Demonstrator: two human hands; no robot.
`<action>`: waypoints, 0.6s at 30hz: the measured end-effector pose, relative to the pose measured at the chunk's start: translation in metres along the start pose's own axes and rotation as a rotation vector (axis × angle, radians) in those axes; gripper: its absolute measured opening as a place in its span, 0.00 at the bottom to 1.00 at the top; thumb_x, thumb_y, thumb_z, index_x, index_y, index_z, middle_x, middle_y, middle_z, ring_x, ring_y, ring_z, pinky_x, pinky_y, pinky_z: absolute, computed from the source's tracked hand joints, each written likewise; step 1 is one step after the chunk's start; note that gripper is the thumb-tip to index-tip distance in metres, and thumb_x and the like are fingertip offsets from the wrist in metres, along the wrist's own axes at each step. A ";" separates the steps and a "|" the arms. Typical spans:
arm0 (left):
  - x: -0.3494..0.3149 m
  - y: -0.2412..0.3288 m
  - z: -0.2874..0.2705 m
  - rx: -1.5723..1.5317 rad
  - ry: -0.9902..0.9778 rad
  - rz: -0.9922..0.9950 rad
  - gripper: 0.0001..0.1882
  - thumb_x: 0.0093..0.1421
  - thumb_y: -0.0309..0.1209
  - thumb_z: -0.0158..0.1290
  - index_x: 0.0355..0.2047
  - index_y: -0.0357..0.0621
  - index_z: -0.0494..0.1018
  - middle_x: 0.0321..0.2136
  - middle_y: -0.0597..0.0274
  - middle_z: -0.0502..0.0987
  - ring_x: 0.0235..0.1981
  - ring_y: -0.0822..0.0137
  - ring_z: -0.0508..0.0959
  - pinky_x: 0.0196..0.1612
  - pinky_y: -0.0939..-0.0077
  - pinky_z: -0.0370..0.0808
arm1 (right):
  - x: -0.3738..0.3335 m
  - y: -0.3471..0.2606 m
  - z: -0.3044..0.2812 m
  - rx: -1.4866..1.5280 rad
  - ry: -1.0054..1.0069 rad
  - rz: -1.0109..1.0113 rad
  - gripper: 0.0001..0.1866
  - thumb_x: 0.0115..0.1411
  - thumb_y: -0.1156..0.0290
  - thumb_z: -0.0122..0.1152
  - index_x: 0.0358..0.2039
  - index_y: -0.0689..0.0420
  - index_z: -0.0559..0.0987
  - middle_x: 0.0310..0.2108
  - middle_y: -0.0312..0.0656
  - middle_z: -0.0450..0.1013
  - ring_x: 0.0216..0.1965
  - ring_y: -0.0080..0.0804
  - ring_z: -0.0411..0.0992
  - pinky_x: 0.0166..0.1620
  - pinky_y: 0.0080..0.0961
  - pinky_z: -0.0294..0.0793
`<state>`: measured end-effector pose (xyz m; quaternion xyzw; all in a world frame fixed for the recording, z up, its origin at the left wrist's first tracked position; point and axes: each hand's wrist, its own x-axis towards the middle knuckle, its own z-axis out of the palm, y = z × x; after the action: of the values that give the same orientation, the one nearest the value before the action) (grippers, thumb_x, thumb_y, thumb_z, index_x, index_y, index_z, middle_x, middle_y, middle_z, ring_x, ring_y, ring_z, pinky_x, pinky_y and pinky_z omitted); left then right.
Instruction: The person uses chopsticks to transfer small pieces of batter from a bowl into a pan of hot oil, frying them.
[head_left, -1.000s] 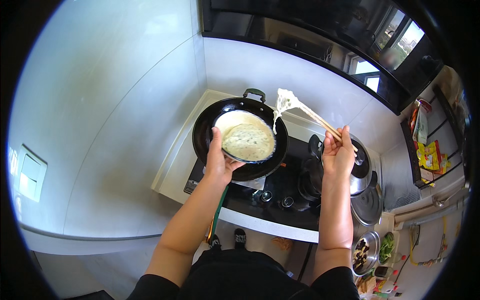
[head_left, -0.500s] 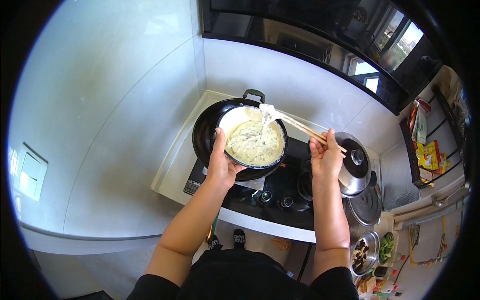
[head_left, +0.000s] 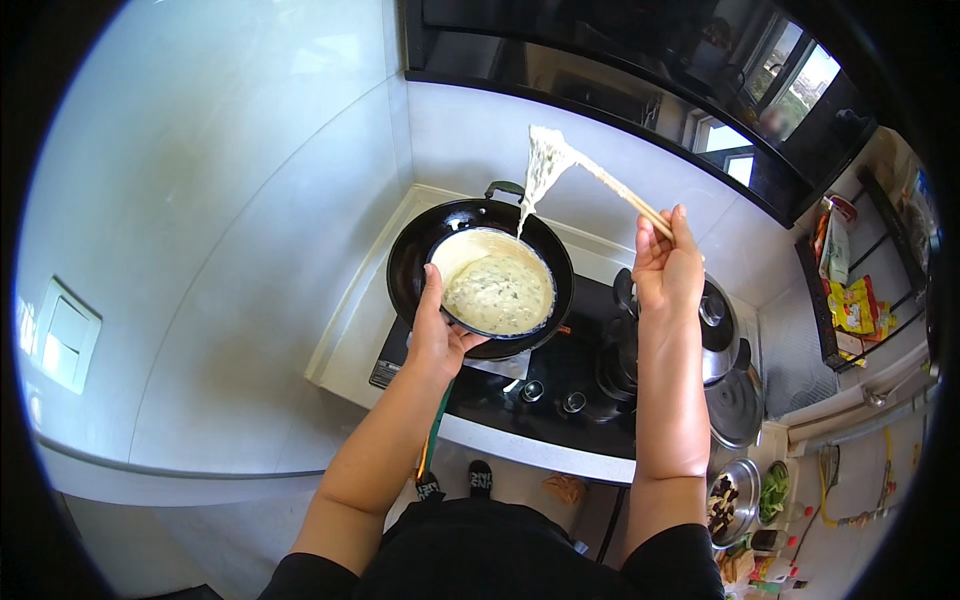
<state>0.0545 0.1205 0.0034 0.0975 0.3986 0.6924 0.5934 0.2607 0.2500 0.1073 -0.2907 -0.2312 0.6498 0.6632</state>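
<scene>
Head view: wok (head_left: 408, 262) on the black cooktop (head_left: 480, 402); using it as reference. Left hand (head_left: 437, 335) grips the bowl (head_left: 458, 252) at its near-left side, thumb at the rim, fingers underneath. Bowl is over the wok, tilted, mouth facing the camera; can't tell if it touches the wok. Pale, green-flecked batter (head_left: 505, 295) inside. Right hand (head_left: 668, 262), right of the wok, is closed on the chopsticks (head_left: 628, 195), tips pointing back toward the wok. Batter clump (head_left: 546, 160) clings to the tips above the wok's far side, thin strand trailing down to about the bowl's far rim; contact there unclear. Lidded pot (head_left: 722, 340) sits right of the wok, behind the right forearm. Further right and nearer the person: steel bowl (head_left: 750, 487) with dark and pale food pieces, leafy greens (head_left: 773, 492) beside it.
</scene>
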 end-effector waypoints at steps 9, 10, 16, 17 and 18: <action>0.021 0.004 0.006 -0.007 0.021 0.035 0.42 0.56 0.66 0.43 0.59 0.48 0.58 0.54 0.55 0.66 0.54 0.57 0.69 0.52 0.53 0.70 | 0.007 0.013 -0.030 -0.067 0.066 0.034 0.12 0.62 0.65 0.56 0.28 0.62 0.73 0.23 0.43 0.74 0.24 0.34 0.77 0.27 0.19 0.82; 0.023 0.002 0.009 -0.012 0.010 0.036 0.42 0.56 0.66 0.43 0.59 0.48 0.58 0.54 0.55 0.66 0.54 0.58 0.69 0.52 0.53 0.70 | 0.007 0.018 -0.037 -0.075 0.075 0.060 0.13 0.62 0.65 0.57 0.28 0.62 0.73 0.23 0.43 0.74 0.24 0.34 0.77 0.27 0.19 0.82; 0.024 -0.001 0.019 0.029 -0.001 0.093 0.40 0.57 0.65 0.44 0.58 0.48 0.59 0.53 0.55 0.68 0.51 0.60 0.72 0.46 0.58 0.75 | 0.001 0.033 -0.056 -0.245 0.112 -0.002 0.14 0.62 0.63 0.57 0.33 0.64 0.73 0.26 0.45 0.74 0.21 0.33 0.76 0.24 0.19 0.79; 0.023 -0.001 0.018 0.039 -0.009 0.107 0.40 0.57 0.65 0.44 0.57 0.47 0.59 0.52 0.55 0.69 0.51 0.61 0.73 0.45 0.59 0.76 | 0.000 0.030 -0.058 -0.292 0.086 -0.018 0.15 0.62 0.63 0.56 0.34 0.64 0.73 0.27 0.45 0.74 0.21 0.33 0.76 0.23 0.19 0.79; 0.021 0.000 0.017 0.049 -0.017 0.122 0.39 0.57 0.64 0.44 0.57 0.47 0.59 0.52 0.55 0.69 0.50 0.61 0.74 0.43 0.60 0.76 | -0.001 0.028 -0.060 -0.338 0.059 -0.034 0.15 0.63 0.62 0.56 0.35 0.65 0.73 0.28 0.45 0.74 0.20 0.33 0.75 0.23 0.19 0.78</action>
<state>0.0589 0.1468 0.0078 0.1418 0.4036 0.7164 0.5511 0.2808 0.2431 0.0448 -0.4133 -0.3224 0.5813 0.6223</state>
